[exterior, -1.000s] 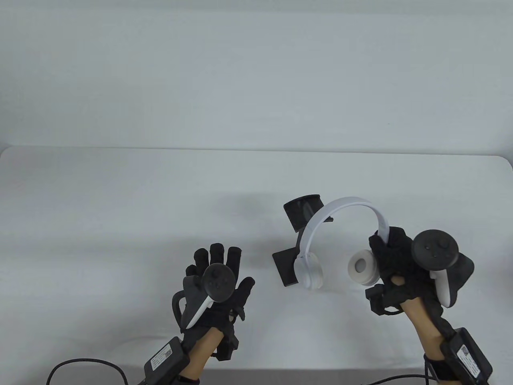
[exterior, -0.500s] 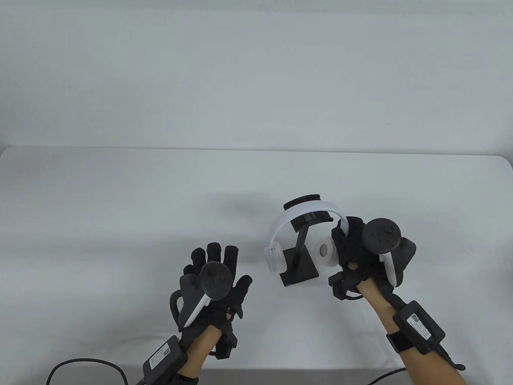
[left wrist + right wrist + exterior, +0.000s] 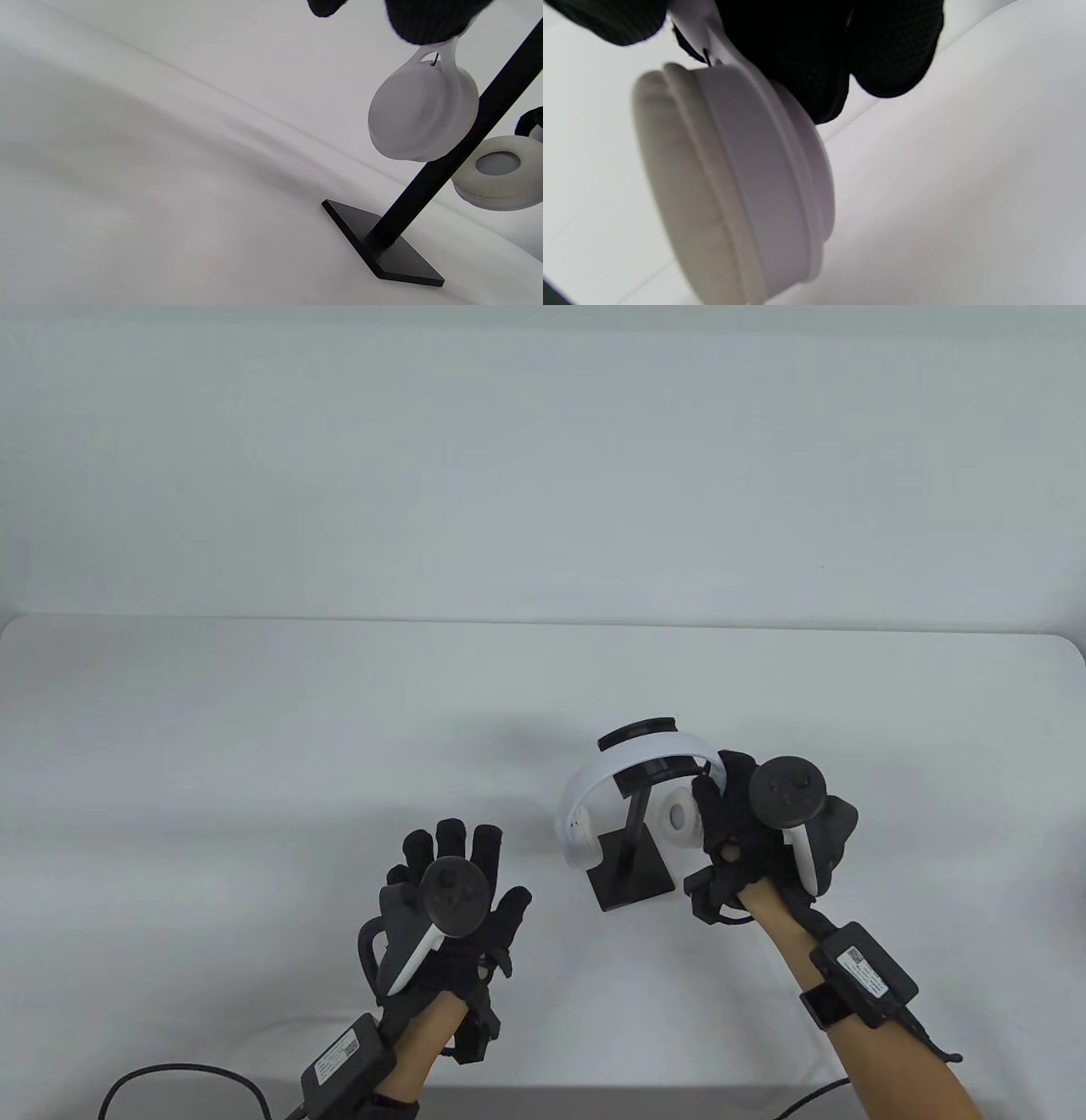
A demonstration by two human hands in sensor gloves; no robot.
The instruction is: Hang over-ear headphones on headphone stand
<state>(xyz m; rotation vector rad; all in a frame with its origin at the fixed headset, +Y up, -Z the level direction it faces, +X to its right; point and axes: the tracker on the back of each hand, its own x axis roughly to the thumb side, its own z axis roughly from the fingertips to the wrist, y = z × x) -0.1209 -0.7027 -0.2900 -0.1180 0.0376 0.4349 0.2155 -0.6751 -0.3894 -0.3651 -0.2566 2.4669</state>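
White over-ear headphones [image 3: 638, 752] straddle a black stand [image 3: 632, 875]. The headband crosses the stand's top bar, with one ear cup on each side of the post. I cannot tell if the band rests on the bar. My right hand [image 3: 719, 802] grips the headband's right arm just above the right ear cup [image 3: 679, 816]. The right wrist view shows that cup [image 3: 734, 186] close up under my gloved fingers [image 3: 818, 51]. My left hand [image 3: 462, 848] is open with fingers spread, left of the stand, holding nothing. The left wrist view shows the left cup [image 3: 422, 112], the post [image 3: 458, 148] and the base [image 3: 382, 250].
A white cloth covers the table [image 3: 254, 712] up to its far edge. A black cable [image 3: 170, 1073] runs from my left wrist along the near edge.
My right hand has carried the headphones left from beside the stand to over it, so the headband now crosses the top bar. My left hand has barely moved.
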